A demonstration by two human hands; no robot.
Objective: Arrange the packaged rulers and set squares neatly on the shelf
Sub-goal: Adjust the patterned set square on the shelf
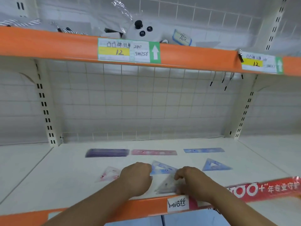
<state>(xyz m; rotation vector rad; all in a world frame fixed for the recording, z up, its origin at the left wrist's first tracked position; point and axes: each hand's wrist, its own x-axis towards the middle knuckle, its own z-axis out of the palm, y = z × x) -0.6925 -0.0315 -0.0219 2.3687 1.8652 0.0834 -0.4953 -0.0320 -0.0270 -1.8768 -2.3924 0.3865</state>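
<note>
Here on the lower shelf (pixel 65 168), pinching a grey set square (pixel 165 185) near the front edge with curled right hand (pixel 190 180) fingers, left hand (pixel 136 176) curled alongside, grasp impossible to tell; behind, rulers (pixel 154 152) in a row.

Body in view: hands and forearms only, coming in from the near edge.
Left hand (pixel 137 176) and right hand (pixel 192 180) are both bare.
Left forearm (pixel 91 203) is bare skin along its whole visible length, right down to the frame bottom. Right forearm (pixel 231 203) is the same.
Both arms are slim.
Motion blur softens the outlines, so nails and fine skin detail are unreadable.
</note>
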